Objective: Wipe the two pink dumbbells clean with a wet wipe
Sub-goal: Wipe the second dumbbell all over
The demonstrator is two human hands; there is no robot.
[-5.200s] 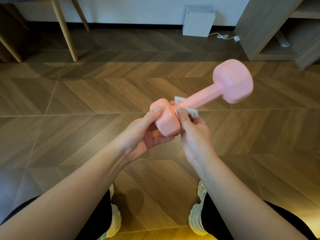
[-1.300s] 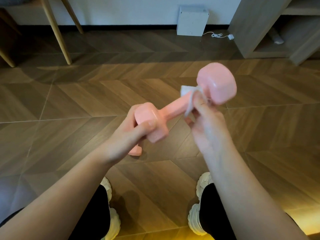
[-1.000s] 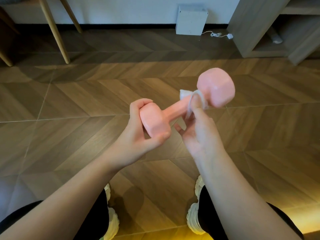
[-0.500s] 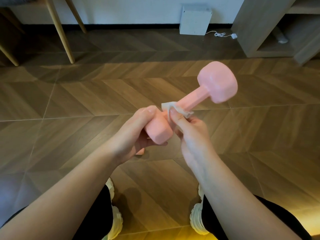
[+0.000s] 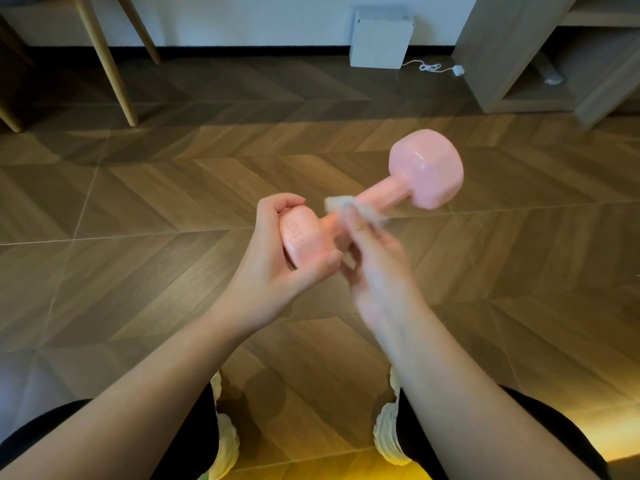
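Held up off the floor [image 5: 138, 209], in front of the knees: one pink dumbbell [image 5: 379, 195], tilted, running from the left hand up and away past the right hand. Left hand [image 5: 277, 268] wrapped round the near head, fingers curled over its top edge, thumb hooked under its lower edge. End face turned toward the camera, with a raised marking too faint to read. Right hand [image 5: 377, 271] motion-blurred, just right of the left hand, close by its thumb tip; contact between the two impossible to tell. Right fingertips pinching a white wet wipe [image 5: 341, 202] against the handle, close to the near head. Wipe crumpled and blurred, draped over the handle; extent of the wrap not clear. Far head bare and glossy, well beyond the right fingertips, up and to the right. Below the hands: black trouser legs and two pale chunky shoes [image 5: 225, 441] on the herringbone wood. Far beyond the hands, against the wall: white box [image 5: 379, 39] with a white cable [image 5: 433, 67] trailing right. Slanted wooden legs [image 5: 107, 64] off beyond the left hand, open shelf unit [image 5: 512, 64] off beyond the right.
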